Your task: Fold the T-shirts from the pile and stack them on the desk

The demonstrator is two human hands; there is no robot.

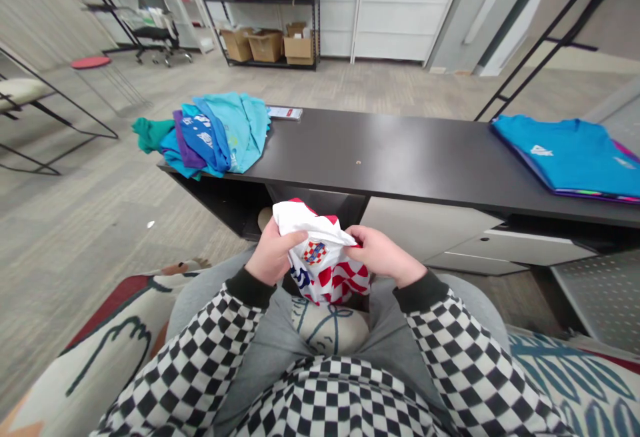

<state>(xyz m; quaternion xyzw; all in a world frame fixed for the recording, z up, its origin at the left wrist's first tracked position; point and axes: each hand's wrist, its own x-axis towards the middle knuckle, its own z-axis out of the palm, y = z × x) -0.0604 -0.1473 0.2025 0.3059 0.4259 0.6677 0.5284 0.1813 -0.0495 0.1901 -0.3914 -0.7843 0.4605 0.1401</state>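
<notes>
Both left grip (273, 253) and right grip (379, 251) pinch the jersey (331, 269), hanging downward, crest (315, 252) facing up

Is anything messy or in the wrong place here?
Yes: a small white scrap lies alone on the floor, left of the cabinet, perhaps litter. The clothes pile at the cabinet's left end is rumpled and pokes past the edge, unlike the neatly folded blue shirt at the right.

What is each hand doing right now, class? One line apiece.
Left hand: closed on the shirt, thumb over the white cloth near the crest.
Right hand: closed on the same shirt, pinching its edge.
</notes>
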